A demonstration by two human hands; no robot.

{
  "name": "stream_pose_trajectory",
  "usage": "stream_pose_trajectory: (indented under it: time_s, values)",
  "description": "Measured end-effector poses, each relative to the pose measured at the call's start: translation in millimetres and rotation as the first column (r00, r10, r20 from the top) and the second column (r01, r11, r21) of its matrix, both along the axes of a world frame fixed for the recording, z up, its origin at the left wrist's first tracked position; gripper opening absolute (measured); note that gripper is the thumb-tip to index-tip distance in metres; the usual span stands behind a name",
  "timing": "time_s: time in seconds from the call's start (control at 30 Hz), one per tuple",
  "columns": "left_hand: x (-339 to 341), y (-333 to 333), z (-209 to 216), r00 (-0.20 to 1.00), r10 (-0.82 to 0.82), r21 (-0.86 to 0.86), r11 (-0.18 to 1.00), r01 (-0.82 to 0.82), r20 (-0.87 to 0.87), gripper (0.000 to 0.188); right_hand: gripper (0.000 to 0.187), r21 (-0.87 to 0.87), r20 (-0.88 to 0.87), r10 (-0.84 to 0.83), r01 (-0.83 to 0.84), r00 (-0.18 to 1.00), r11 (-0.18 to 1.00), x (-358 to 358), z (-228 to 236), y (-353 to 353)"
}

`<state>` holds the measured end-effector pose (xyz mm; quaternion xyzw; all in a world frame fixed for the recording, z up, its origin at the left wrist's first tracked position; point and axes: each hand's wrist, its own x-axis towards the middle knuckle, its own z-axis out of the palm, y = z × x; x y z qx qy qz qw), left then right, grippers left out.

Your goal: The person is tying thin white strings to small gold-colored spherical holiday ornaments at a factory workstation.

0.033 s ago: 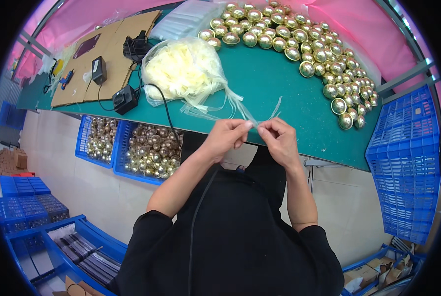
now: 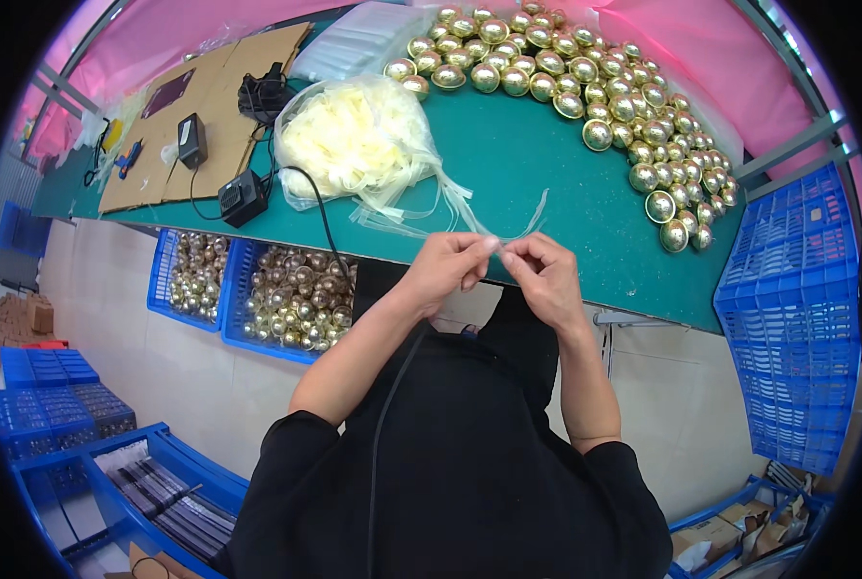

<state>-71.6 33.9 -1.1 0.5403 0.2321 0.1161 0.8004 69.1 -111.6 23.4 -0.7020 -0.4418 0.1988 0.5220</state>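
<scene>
My left hand (image 2: 452, 267) and my right hand (image 2: 547, 277) meet at the front edge of the green table, thumbs and forefingers pinched together. Thin translucent ribbons (image 2: 458, 200) run from the bag into their fingertips, and a loose end (image 2: 537, 214) sticks up beyond my right hand. Both hands are closed on these ribbons; the exact spot they grip is partly hidden by the fingers. Just beyond my left hand lies a clear plastic bag (image 2: 289, 180) full of pale cream ribbon strips (image 2: 354, 135), more strands trailing from its near side.
Many shiny gold balls (image 2: 597, 135) cover the table's far right. Flat cardboard (image 2: 151, 179), a black adapter (image 2: 243, 198) and its cable lie left. Blue crates of balls (image 2: 296, 299) stand below the table's front edge. A tall blue crate (image 2: 788, 318) stands right.
</scene>
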Motion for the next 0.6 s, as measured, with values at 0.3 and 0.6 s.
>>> stream_pose_trajectory:
  time_s: [0.3,0.6]
  values:
    - [46,26,2,0.989,0.085,-0.038,0.996,-0.081,0.122,0.02,0.01,-0.084,-0.024,-0.077,0.075,0.997,0.994,24,-12,-35]
    - [53,-3,9,0.996,0.011,0.372,0.927,-0.044,0.092,0.022,0.017,0.032,-0.146,-0.142,0.148,0.979,0.988,38,2,-18]
